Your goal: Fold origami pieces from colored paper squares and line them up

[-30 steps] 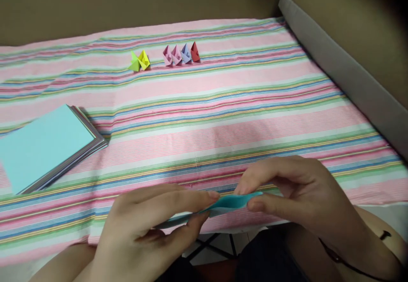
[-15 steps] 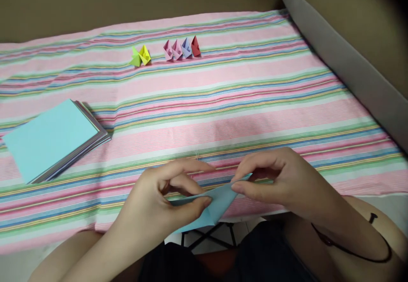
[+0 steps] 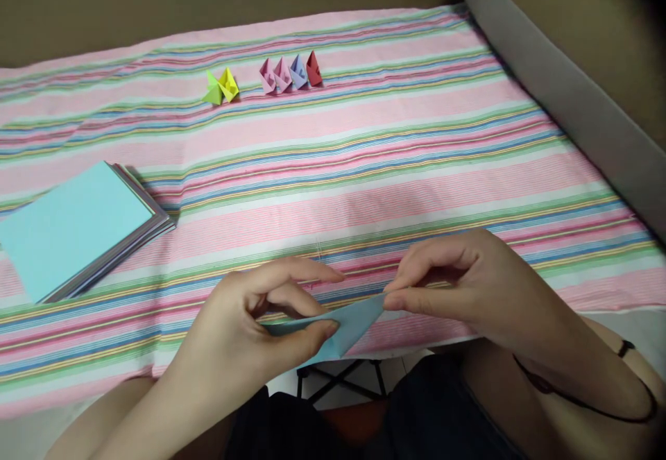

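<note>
A light blue sheet of paper [image 3: 351, 322], partly folded, is held over the near edge of the striped cloth [image 3: 364, 168]. My left hand [image 3: 244, 335] pinches its left part between thumb and fingers. My right hand [image 3: 468, 286] pinches its right tip with thumb and forefinger. Both hands are closed on the paper, and its lower flap hangs just past the table edge.
A stack of coloured paper sheets [image 3: 78, 227] with a light blue one on top lies at the left. Several small folded paper pieces stand in a row at the back: green and yellow [image 3: 221, 87], then pink, purple and red [image 3: 290, 73]. A grey cushion edge [image 3: 562, 99] borders the right.
The blue paper went from a flat strip to a folded shape with a hanging flap. Both hands shifted slightly away from me and closer together on it.
</note>
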`<state>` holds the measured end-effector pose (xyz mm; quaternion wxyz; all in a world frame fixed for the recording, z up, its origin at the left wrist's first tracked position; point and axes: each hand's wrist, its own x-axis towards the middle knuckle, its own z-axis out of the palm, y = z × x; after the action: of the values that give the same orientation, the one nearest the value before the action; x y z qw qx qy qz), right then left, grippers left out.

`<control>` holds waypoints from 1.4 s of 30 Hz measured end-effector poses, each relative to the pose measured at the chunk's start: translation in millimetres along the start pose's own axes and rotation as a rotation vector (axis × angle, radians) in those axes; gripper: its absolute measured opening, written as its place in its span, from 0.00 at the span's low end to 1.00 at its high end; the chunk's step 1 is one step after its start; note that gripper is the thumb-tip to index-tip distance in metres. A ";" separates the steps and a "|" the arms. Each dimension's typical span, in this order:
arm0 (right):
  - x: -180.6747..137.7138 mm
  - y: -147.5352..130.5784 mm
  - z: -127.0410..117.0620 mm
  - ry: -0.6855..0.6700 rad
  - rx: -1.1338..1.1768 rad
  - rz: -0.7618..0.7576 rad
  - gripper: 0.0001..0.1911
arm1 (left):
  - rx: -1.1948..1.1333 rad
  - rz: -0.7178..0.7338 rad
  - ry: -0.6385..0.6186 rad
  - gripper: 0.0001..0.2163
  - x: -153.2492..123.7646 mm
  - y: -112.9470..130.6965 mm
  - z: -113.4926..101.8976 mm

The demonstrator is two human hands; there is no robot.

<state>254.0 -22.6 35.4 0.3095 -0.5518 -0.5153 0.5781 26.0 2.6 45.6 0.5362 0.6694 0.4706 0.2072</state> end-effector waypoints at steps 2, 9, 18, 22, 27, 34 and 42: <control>-0.4 0.0 -0.1 0.006 0.000 -0.013 0.02 | -0.009 -0.026 0.022 0.13 0.0 1.0 0.3; -0.1 -0.9 -1.6 -0.004 0.000 -0.020 0.04 | -0.020 -0.064 0.037 0.12 2.0 2.8 -0.8; 1.7 -0.6 -2.0 -0.025 0.122 -0.004 0.05 | -0.147 -0.149 -0.013 0.14 6.9 -2.9 -0.8; 3.6 3.3 -4.5 0.030 0.242 0.006 0.13 | -0.193 -0.186 0.055 0.16 9.8 -7.0 -1.7; 7.6 8.6 12.8 -0.024 0.211 0.081 0.16 | -0.219 -0.203 0.031 0.18 12.4 -7.7 -1.2; 11.1 11.2 21.8 -0.009 0.177 0.033 0.09 | -0.222 -0.210 0.002 0.17 11.3 -7.2 2.2; 9.9 7.9 8.3 0.019 0.105 0.047 0.08 | -0.236 -0.213 -0.043 0.16 13.5 -11.2 1.2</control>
<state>245.8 -17.8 23.6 0.3295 -0.5523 -0.4680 0.6061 28.7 13.3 31.9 0.6401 0.5522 0.4998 0.1887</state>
